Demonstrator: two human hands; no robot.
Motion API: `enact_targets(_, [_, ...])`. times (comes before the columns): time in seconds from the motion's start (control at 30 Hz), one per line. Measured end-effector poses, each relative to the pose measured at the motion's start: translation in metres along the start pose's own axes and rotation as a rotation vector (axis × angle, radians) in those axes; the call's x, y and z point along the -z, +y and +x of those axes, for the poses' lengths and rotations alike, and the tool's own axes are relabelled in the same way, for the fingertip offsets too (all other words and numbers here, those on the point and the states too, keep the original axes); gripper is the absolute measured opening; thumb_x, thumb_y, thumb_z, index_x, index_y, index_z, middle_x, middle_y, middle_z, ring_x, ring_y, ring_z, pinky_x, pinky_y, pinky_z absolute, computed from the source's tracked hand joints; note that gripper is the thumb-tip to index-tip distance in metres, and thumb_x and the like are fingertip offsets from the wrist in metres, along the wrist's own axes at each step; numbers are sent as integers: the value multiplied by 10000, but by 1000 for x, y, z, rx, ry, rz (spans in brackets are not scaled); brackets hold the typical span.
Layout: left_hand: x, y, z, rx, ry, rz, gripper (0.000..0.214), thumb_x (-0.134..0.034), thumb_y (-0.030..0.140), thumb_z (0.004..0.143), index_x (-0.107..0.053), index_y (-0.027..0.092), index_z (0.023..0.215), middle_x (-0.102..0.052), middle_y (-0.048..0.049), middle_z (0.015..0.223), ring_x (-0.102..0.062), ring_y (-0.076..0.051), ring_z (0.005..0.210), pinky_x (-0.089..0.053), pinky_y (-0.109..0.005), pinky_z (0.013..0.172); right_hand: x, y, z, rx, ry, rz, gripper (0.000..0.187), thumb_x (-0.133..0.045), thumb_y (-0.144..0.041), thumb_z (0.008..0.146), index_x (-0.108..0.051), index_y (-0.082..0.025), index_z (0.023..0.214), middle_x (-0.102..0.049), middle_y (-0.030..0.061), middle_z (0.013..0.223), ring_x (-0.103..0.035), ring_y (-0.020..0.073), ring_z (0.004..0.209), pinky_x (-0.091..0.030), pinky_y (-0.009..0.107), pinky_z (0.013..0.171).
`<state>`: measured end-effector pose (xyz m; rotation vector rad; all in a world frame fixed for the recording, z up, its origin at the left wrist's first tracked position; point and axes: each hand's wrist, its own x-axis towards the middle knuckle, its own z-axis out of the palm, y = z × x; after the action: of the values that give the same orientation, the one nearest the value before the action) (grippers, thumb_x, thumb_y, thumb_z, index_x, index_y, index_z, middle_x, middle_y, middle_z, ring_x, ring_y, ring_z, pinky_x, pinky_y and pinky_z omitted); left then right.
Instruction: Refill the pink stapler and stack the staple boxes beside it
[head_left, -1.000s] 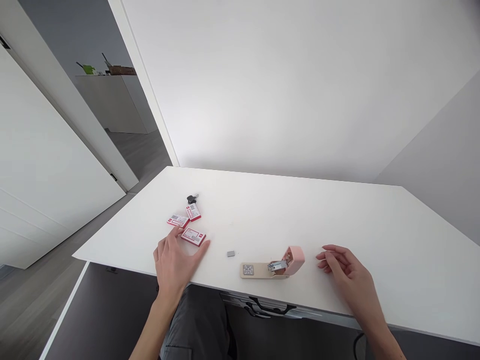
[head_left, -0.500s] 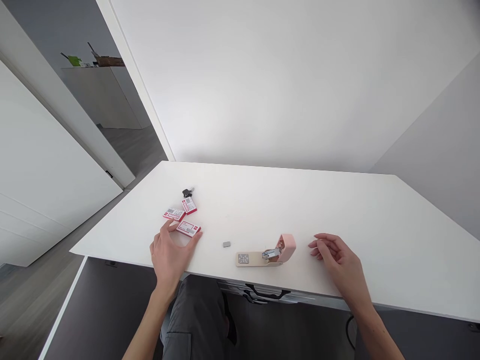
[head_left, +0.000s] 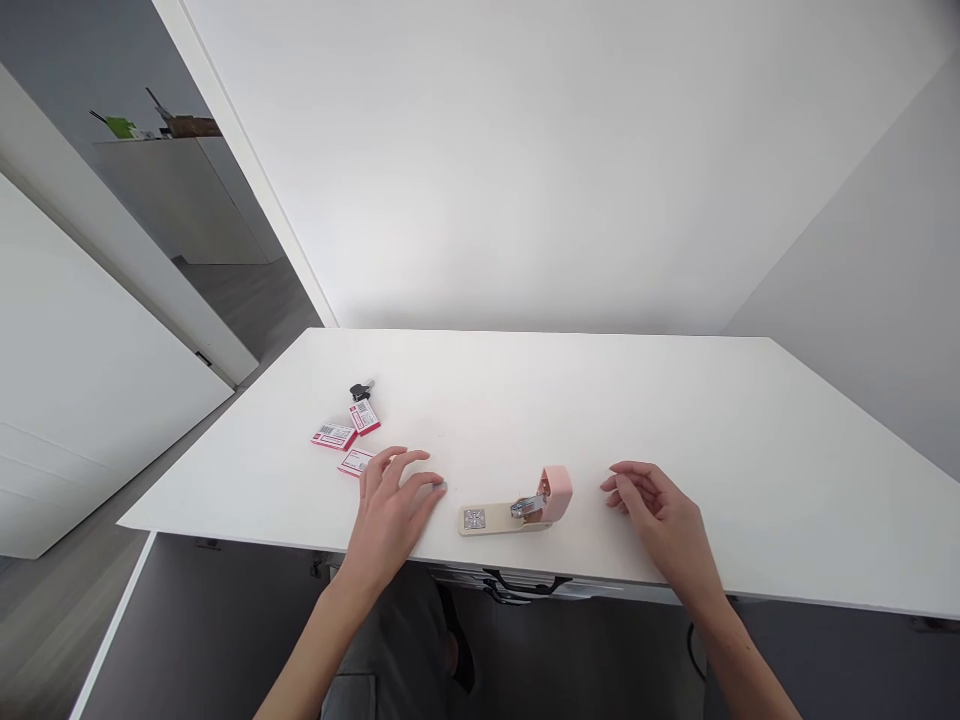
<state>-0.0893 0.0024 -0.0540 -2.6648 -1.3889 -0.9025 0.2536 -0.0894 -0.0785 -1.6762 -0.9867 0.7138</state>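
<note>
My left hand (head_left: pixel 390 510) rests on the white desk, thumb and index fingertip closed around a small grey staple strip (head_left: pixel 439 487). Its other fingers are spread over the desk. Right of it lies a stapler (head_left: pixel 495 517) with a cream base and its pink top (head_left: pixel 556 493) swung up, showing the metal inside. My right hand (head_left: pixel 660 515) lies to the stapler's right, fingers loosely curled and nothing in them. One red and white staple box (head_left: pixel 352 461) is partly hidden behind my left hand.
Two more staple boxes (head_left: pixel 334 435) (head_left: pixel 365 417) lie at the desk's left, with a small black object (head_left: pixel 361 390), perhaps a staple remover, behind them. A wall borders the desk's (head_left: pixel 600 390) back edge. Drawers with black handles (head_left: pixel 529 583) sit below the front edge.
My left hand has left the nearest staple box and moved right to the grey staple strip, closing its fingertips on it. My right hand keeps much the same pose. The view has shifted slightly.
</note>
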Motion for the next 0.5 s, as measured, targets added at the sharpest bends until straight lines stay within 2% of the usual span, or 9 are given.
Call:
enact_targets(0.13, [-3, 18, 11, 32, 48, -132, 126, -615, 296, 1031, -736, 264, 1035, -693, -69, 1265, -513, -295, 1270, -464, -527, 1084, 0, -2, 0, 1, -5, -1, 324, -612, -524, 956, -678, -232, 1079, -790, 86, 981, -732, 225, 814, -600, 380, 819])
enact_targets(0.33, [-17, 76, 16, 34, 23, -404, 95, -633, 254, 1030, -712, 285, 1072, -688, -42, 1239, -517, -247, 1268, -523, -436, 1031, 1, 0, 2, -3, -20, -7, 302, -603, -512, 970, -678, -243, 1084, -789, 85, 995, -730, 238, 834, -589, 400, 837])
enact_targets(0.4, [-23, 86, 16, 39, 14, -453, 98, -634, 245, 1029, -711, 285, 1074, -690, -43, 1235, -523, -244, 1266, -530, -427, 1017, 1, 0, 3, 1, -27, -8, 293, -601, -505, 975, -675, -244, 1085, -788, 87, 995, -725, 240, 832, -586, 407, 841])
enact_targets(0.5, [-30, 91, 16, 60, 16, -490, 101, -637, 233, 1026, -713, 279, 1074, -697, -50, 1215, -545, -246, 1241, -539, -424, 987, 1, -1, 4, -3, -32, -9, 283, -600, -500, 979, -674, -249, 1085, -786, 80, 996, -719, 234, 827, -580, 405, 846])
